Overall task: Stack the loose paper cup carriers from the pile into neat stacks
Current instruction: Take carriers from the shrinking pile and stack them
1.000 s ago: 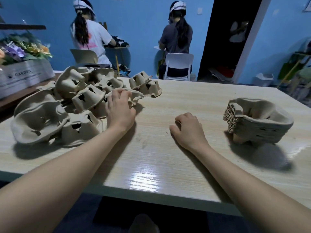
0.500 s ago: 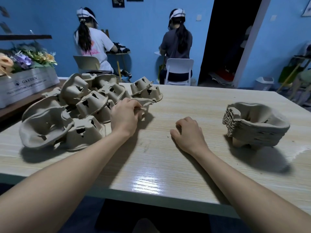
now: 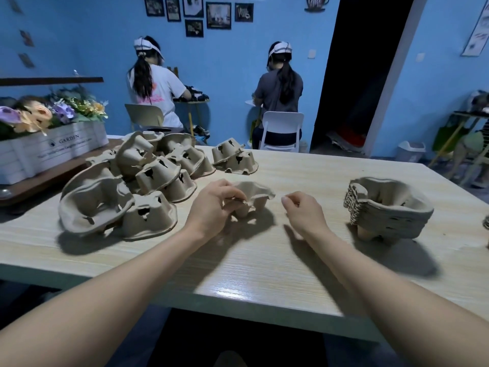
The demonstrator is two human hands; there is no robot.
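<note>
Left hand [image 3: 215,207]: pinches rim of one carrier [image 3: 255,194], upright, between pile [image 3: 127,186] and stack [image 3: 389,207].
Right hand [image 3: 304,213]: fingers loosely curled, apparently holding nothing, beside carrier.
Table [image 3: 264,260]: bears all.

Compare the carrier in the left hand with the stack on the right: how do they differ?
The single carrier is one thin layer; the stack is many carriers nested, its layered edges showing. The left hand pinches the single carrier's rim; nothing touches the stack. The carrier sits mid-table, the stack far right. Both are tan moulded pulp, openings up.
</note>
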